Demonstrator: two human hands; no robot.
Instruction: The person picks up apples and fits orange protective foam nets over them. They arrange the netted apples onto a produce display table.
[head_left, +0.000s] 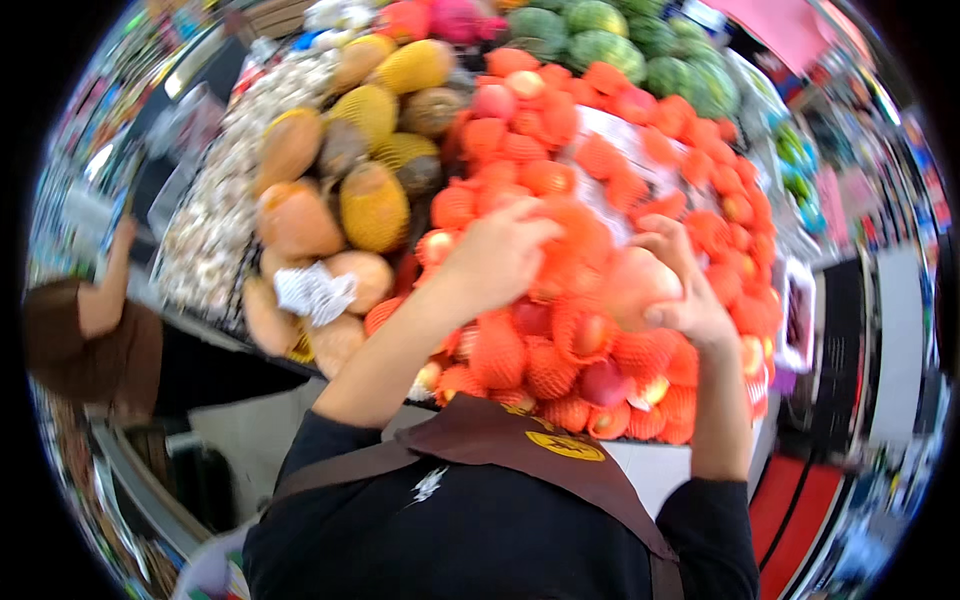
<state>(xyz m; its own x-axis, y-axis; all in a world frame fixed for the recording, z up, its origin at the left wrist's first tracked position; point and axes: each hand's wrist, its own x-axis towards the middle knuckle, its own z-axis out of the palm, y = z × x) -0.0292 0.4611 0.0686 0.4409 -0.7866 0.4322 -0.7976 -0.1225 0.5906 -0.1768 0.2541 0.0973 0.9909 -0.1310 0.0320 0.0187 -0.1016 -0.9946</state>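
Observation:
My right hand (694, 296) grips a pale pinkish-red apple (640, 289), thumb below and fingers curled over its top. Just left of that apple is a red foam net sleeve (576, 244), blurred, with the fingers of my left hand (501, 255) closed on its near-left side. Whether fruit sits inside this sleeve cannot be made out. Both hands are above a heap of apples in red foam nets (499, 356). A few bare red apples, such as a dark one (604, 382), show among them.
Left of the apples are papayas or melons (300, 221), some in yellow nets, and a white foam net (315, 289). Garlic bulbs (217, 217) lie farther left. Watermelons (600, 49) are piled at the back. Another person (97, 337) stands at the left.

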